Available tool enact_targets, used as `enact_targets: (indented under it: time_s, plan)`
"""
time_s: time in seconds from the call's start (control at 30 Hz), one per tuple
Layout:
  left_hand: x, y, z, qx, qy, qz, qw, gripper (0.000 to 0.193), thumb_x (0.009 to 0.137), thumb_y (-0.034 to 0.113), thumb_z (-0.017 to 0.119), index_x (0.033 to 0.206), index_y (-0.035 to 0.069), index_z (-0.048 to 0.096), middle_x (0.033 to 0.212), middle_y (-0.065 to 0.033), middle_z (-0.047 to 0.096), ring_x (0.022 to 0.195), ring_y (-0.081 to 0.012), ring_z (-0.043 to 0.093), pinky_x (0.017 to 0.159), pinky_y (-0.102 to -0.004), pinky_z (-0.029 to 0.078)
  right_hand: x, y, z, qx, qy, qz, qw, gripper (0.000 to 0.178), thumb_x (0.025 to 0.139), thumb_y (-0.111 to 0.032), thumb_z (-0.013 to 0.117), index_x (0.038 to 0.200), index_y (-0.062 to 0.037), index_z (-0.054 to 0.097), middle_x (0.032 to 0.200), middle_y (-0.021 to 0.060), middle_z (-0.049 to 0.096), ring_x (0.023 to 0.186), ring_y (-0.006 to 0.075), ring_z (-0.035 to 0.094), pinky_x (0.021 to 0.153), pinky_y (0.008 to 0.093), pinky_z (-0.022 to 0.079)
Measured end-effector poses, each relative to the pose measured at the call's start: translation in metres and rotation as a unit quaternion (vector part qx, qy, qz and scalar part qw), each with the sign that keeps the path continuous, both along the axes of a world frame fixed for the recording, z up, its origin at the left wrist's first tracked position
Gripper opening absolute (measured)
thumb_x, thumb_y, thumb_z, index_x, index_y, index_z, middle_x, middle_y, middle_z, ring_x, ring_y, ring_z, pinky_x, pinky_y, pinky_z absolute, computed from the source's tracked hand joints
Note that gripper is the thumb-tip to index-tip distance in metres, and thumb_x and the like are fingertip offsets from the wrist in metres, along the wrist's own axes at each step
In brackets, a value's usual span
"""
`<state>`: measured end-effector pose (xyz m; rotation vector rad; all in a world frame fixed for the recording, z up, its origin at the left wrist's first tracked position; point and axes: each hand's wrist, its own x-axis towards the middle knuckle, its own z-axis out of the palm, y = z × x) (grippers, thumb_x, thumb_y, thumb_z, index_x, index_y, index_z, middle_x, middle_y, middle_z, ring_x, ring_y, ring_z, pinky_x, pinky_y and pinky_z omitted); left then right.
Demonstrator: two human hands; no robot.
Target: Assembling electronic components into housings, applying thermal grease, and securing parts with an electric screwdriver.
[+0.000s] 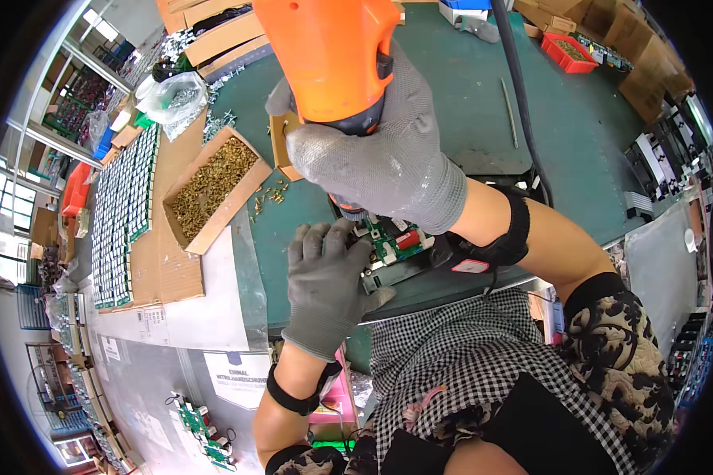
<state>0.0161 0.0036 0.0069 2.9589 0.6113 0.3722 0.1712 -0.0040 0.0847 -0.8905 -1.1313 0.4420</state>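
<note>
My gloved right hand (396, 154) is wrapped round an orange power screwdriver (329, 59). The tool stands nose down over a green circuit board (388, 247) that carries a red component; its tip is hidden, so contact cannot be judged. My gloved left hand (325, 277) lies beside the board's left end, fingers stretched forward and apart, thumb out towards the dark metal plate (404, 269) beneath the board. Loose brass screws (271, 195) lie just beyond my left fingers. A small cardboard box (284, 146) stands behind them, partly covered by my right hand.
A cardboard tray of brass parts (214, 190) sits left, next to rows of small boards (123, 222) on cardboard. A black cable (523, 95) crosses the green table (467, 95). A thin rod (509, 113) and a red bin (569, 53) lie farther right.
</note>
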Motion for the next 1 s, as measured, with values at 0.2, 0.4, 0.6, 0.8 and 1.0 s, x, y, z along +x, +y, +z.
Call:
enact_targets:
  time_s: [0.2,0.4,0.6,0.8,1.0]
  plan:
    - [0.003,-0.001,0.003,-0.04,0.006,0.013,0.999,0.053,0.048,0.038,0.081,0.09,0.011,0.064,0.117,-0.0079,0.053,0.113,-0.0316,0.045,0.101,-0.0467,0.032,0.003,0.001,-0.002,-0.022,-0.011,0.005,1.0,0.037,0.062,-0.01,0.065,0.095,-0.0049,0.048,0.079,0.0069,0.051,0.067,0.0189,0.054,0.065,0.031,0.045]
    - [0.005,-0.002,0.004,-0.038,0.006,0.004,0.999,0.052,0.047,0.038,0.081,0.089,0.011,0.064,0.112,-0.0083,0.054,0.112,-0.0311,0.045,0.1,-0.0469,0.032,-0.006,0.014,-0.01,0.079,-0.1,-0.074,0.989,0.036,0.064,-0.01,0.063,0.096,-0.005,0.047,0.076,0.0079,0.052,0.067,0.0228,0.054,0.066,0.0341,0.046]
    - [0.006,-0.003,0.006,-0.019,-0.001,-0.007,1.0,0.052,0.05,0.039,0.079,0.091,0.01,0.065,0.112,-0.0087,0.054,0.112,-0.0308,0.046,0.101,-0.048,0.031,0.0,0.009,-0.009,0.086,-0.145,-0.088,0.982,0.051,0.066,0.001,0.062,0.114,-0.0039,0.045,0.09,0.0038,0.058,0.078,0.0108,0.058,0.069,0.026,0.048]
    - [0.006,-0.002,0.019,-0.03,0.01,-0.049,0.998,0.054,0.053,0.044,0.078,0.095,0.011,0.066,0.115,-0.0101,0.055,0.112,-0.031,0.046,0.102,-0.0484,0.028,0.076,-0.06,0.046,-0.049,-0.115,-0.22,0.967,0.031,0.076,-0.007,0.063,0.104,-0.0045,0.053,0.073,-0.0009,0.057,0.06,0.0027,0.05,0.055,0.0195,0.045]
    - [0.05,0.008,0.05,-0.015,-0.052,-0.121,0.991,0.027,0.07,0.017,0.067,0.095,0.009,0.065,0.101,-0.0064,0.062,0.098,-0.0291,0.053,0.091,-0.0418,0.038,0.145,-0.129,0.003,-0.155,-0.496,-0.42,0.744,0.07,0.078,-0.038,0.063,0.132,-0.0039,0.033,0.092,0.0177,0.063,0.09,0.0324,0.063,0.08,0.0408,0.049]
